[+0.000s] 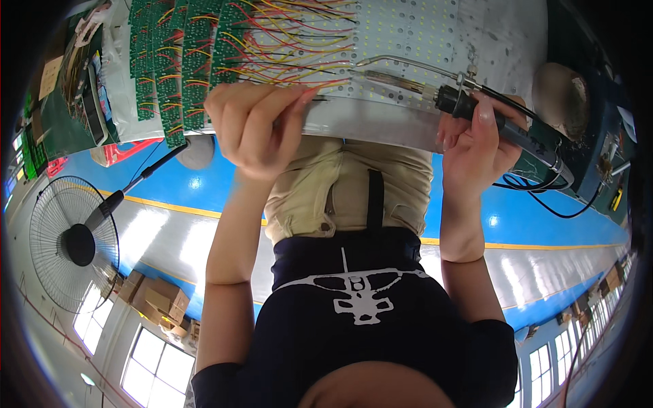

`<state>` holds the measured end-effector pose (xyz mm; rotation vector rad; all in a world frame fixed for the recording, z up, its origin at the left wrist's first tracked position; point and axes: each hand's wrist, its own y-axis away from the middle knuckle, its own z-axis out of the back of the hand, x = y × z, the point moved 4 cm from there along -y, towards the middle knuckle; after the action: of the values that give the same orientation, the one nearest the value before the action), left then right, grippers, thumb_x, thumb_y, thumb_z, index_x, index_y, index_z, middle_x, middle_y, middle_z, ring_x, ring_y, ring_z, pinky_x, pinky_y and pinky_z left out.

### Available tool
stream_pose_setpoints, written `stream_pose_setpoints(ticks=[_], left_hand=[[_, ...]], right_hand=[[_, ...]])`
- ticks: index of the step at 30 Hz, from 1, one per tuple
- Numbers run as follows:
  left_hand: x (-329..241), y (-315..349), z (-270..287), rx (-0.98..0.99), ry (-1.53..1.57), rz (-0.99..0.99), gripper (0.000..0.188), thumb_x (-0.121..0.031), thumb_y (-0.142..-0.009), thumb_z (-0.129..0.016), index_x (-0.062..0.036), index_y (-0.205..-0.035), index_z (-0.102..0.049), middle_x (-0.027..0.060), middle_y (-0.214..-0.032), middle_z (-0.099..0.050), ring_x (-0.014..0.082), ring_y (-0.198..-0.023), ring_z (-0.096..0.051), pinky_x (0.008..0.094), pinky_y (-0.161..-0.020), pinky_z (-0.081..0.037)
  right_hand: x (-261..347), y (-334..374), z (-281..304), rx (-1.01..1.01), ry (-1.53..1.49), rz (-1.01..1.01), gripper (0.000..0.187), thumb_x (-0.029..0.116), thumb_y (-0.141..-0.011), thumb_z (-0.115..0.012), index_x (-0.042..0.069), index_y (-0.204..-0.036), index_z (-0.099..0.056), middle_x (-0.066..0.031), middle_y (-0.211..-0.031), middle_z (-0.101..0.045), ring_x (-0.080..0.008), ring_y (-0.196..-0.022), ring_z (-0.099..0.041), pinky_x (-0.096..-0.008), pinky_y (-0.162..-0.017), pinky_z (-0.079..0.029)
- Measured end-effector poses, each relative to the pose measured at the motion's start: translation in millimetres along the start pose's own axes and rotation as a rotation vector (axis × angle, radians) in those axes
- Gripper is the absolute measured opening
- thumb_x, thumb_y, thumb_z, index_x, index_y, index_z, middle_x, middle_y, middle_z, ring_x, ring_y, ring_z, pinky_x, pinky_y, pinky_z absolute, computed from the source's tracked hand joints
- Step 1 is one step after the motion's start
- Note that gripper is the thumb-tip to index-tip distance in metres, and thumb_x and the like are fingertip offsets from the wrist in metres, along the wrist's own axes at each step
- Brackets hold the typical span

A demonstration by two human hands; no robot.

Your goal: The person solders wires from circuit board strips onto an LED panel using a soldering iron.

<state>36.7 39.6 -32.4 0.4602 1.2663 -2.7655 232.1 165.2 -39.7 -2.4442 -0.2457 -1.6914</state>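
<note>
My right hand (479,139) is wrapped round a soldering iron (445,100) with a black handle. A thin bent metal feed tube (415,62) runs along its top and ends near the iron's tip. That tip points left over a white board (401,34) dotted with small yellow parts and holes. My left hand (255,126) pinches a red wire (330,84) close to the board's near edge, its end by the iron's tip. Several red, yellow and black wires (292,41) join the white board to strips of green circuit boards (197,61) on the left.
A rounded grey-brown block (561,98) sits right of the iron. Black cables (544,187) hang off the bench's right side. Tools and odds and ends (88,75) lie at the far left. A standing fan (75,243) is below left, with cardboard boxes (160,299) beyond.
</note>
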Motion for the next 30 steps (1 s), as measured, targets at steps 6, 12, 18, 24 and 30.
stream_pose_setpoints(ticks=[6, 12, 18, 24, 30], left_hand=[[0, -3, 1, -0.017, -0.051, 0.016, 0.023, 0.002, -0.065, -0.08, -0.0058, -0.083, -0.068, 0.0024, -0.081, -0.061, 0.0179, -0.073, -0.053, 0.0321, -0.067, -0.044], [-12, -7, 1, 0.052, -0.271, -0.034, 0.023, 0.0, -0.064, -0.081, -0.0075, -0.082, -0.07, 0.0014, -0.074, -0.063, 0.0157, -0.07, -0.052, 0.03, -0.071, -0.041], [1, 0, -1, -0.049, -0.148, -0.12, 0.027, -0.002, -0.056, -0.081, -0.0107, -0.08, -0.071, -0.0011, -0.071, -0.06, 0.0145, -0.069, -0.052, 0.0304, -0.073, -0.038], [5, 1, -21, -0.334, -0.032, 0.067, 0.027, -0.02, -0.049, -0.068, -0.0115, -0.074, -0.072, -0.0045, -0.07, -0.056, 0.014, -0.066, -0.051, 0.0287, -0.063, -0.037], [20, 1, -21, -0.536, -0.096, -0.467, 0.017, -0.017, -0.051, -0.063, -0.0076, -0.065, -0.062, -0.0023, -0.073, -0.057, 0.0171, -0.068, -0.053, 0.0377, -0.077, -0.038]], right_hand=[[5, -1, -8, 0.116, 0.163, -0.058, 0.016, 0.009, -0.09, -0.049, -0.005, -0.097, -0.05, -0.0111, -0.059, -0.049, -0.0146, -0.04, -0.041, -0.0319, -0.04, -0.038], [-2, 3, 9, 0.386, 0.212, 0.054, 0.022, 0.012, -0.092, -0.044, -0.005, -0.105, -0.049, -0.0183, -0.078, -0.055, -0.019, -0.052, -0.054, -0.0343, -0.048, -0.049], [-8, 3, 12, -0.11, 0.064, -0.036, 0.032, 0.026, -0.089, -0.049, -0.005, -0.097, -0.05, -0.0145, -0.09, -0.054, -0.0187, -0.066, -0.057, -0.0275, -0.057, -0.048], [-2, -7, 7, 0.072, -0.073, 0.017, 0.038, 0.034, -0.094, -0.044, -0.002, -0.094, -0.055, -0.0068, -0.06, -0.051, -0.0134, -0.047, -0.036, -0.0259, -0.049, -0.03], [8, -33, 41, 0.312, -0.204, -0.05, 0.032, 0.024, -0.092, -0.044, -0.004, -0.087, -0.058, -0.0101, -0.07, -0.056, -0.0133, -0.047, -0.033, -0.0269, -0.049, -0.028]])
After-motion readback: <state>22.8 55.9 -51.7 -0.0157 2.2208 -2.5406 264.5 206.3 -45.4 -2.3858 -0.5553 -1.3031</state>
